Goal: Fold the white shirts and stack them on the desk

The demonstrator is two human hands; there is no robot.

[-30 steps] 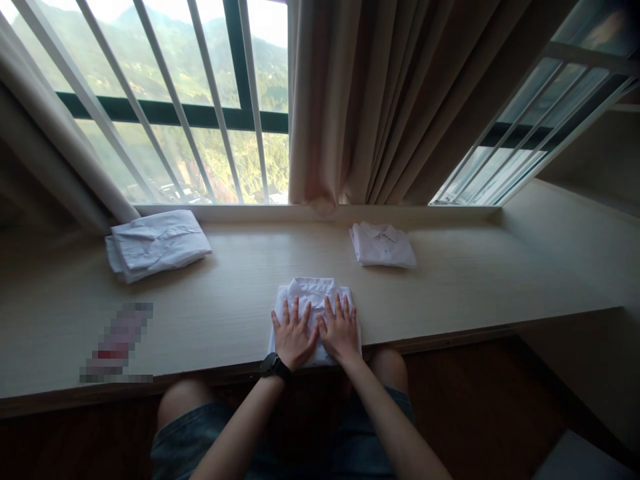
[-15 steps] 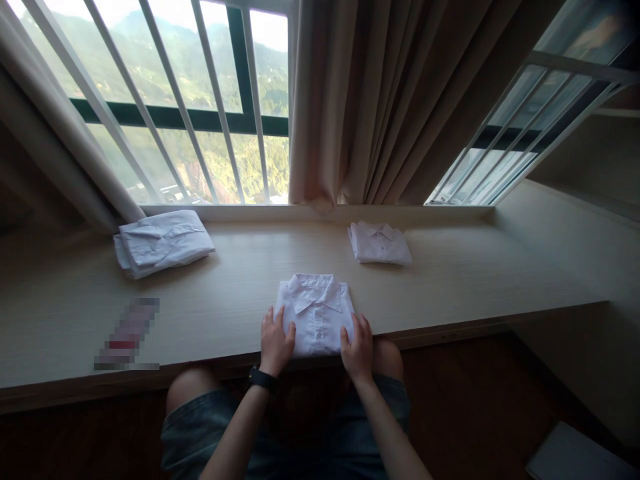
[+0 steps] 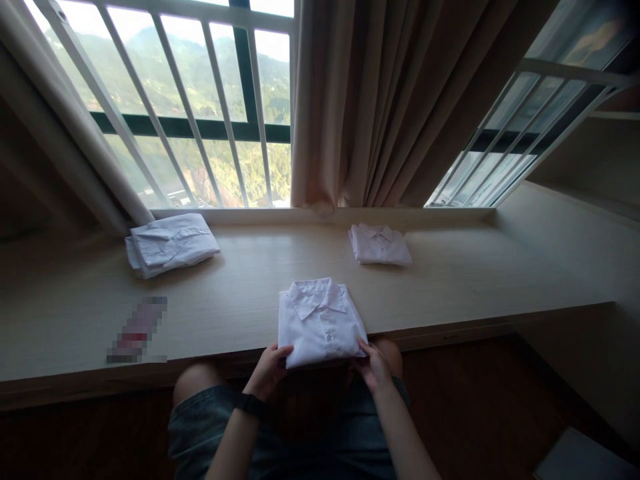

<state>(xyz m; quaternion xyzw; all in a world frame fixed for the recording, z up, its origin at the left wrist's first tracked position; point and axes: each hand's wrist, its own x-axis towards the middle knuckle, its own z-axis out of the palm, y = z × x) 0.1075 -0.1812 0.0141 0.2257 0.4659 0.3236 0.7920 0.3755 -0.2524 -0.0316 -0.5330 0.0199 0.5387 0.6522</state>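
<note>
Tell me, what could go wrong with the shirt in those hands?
The folded shirt overhangs the front edge of the desk, so it might slip off if let go. The left hand and right hand grip only its near corners, so the far end with the collar could sag or come unfolded if lifted.

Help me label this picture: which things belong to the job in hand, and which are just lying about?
In the job:
near white shirt, held by left hand and right hand
probably, being alike: right folded shirt, left folded cloth

Apparently lying about:
pixelated item, left
pale object, lower right
</note>
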